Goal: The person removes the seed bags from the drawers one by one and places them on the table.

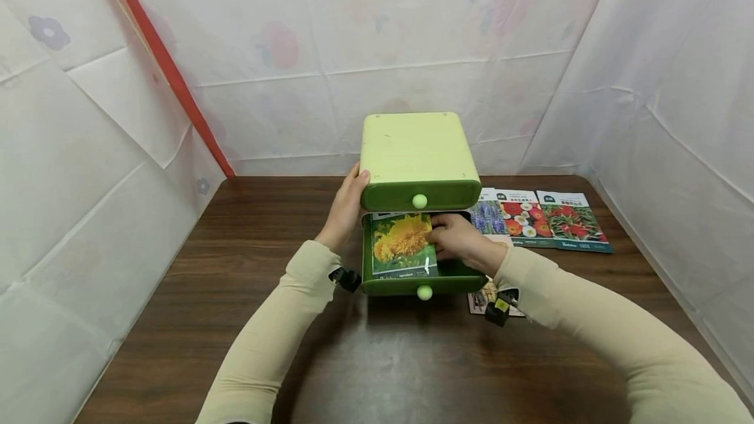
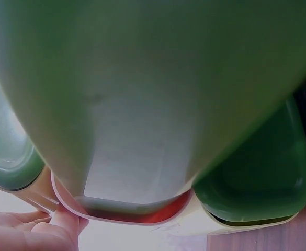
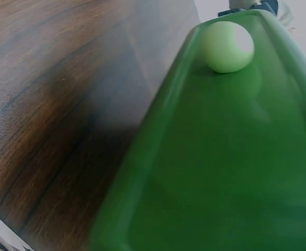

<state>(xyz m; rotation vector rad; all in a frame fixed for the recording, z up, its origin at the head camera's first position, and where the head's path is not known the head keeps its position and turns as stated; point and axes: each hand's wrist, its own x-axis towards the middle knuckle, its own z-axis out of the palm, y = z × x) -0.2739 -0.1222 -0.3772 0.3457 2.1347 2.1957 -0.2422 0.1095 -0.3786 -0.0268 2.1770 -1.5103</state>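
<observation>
A light-green cabinet [image 1: 415, 146] with dark green drawers stands on the table. Its middle drawer [image 2: 142, 104] is pulled out, and the drawer front with a round pale knob [image 3: 227, 47] fills much of the right wrist view. My left hand [image 1: 346, 205] rests against the cabinet's left side, thumb at the top front corner; its fingers touch the side in the left wrist view. My right hand [image 1: 462, 237] reaches into the open drawer and pinches the right edge of a seed packet [image 1: 400, 250] with yellow flowers, which lies over the drawer's left part.
Seed packets with blue [image 1: 487, 213], red-and-white [image 1: 523, 220] and red flowers [image 1: 574, 221] lie on the table right of the cabinet. Another printed packet [image 1: 480, 300] is partly under my right wrist. Cloth-covered walls [image 1: 353, 31] enclose the table.
</observation>
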